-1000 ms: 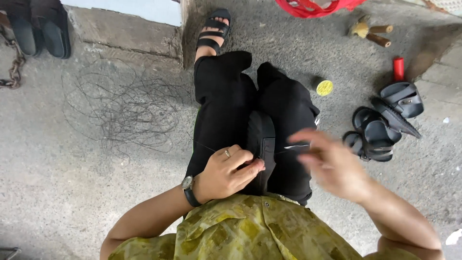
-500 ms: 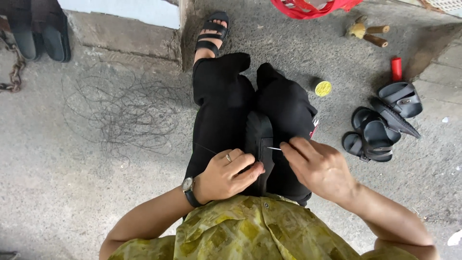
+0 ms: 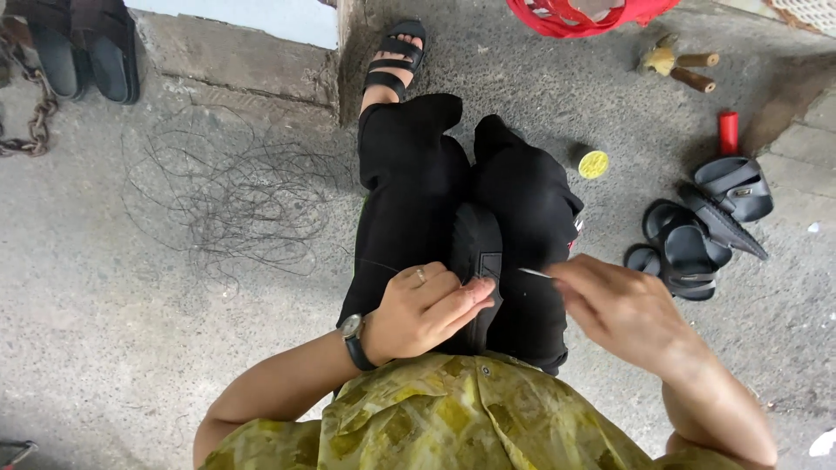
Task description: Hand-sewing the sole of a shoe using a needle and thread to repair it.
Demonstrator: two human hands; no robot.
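A black sandal [image 3: 477, 252] lies between my knees on my black trousers [image 3: 409, 191]. My left hand [image 3: 427, 309], with a ring and a wristwatch, presses down on the sandal's near end and grips it. My right hand [image 3: 623, 309] is just right of the sandal, fingers pinched on a thin metal needle [image 3: 535, 273] that points left toward the sandal. A fine dark thread trails from the sandal across my left thigh.
A tangle of black thread [image 3: 226, 200] lies on the concrete at left. Several black sandals [image 3: 705, 226] are piled at right, near a yellow spool [image 3: 593, 164], a red tube [image 3: 728, 132] and a brush [image 3: 675, 63]. Dark shoes [image 3: 83, 48] and a chain [image 3: 35, 113] sit top left.
My right hand swung in to the sandal half a second ago and has now drawn back to the right with the needle. The left hand stays on the sandal.
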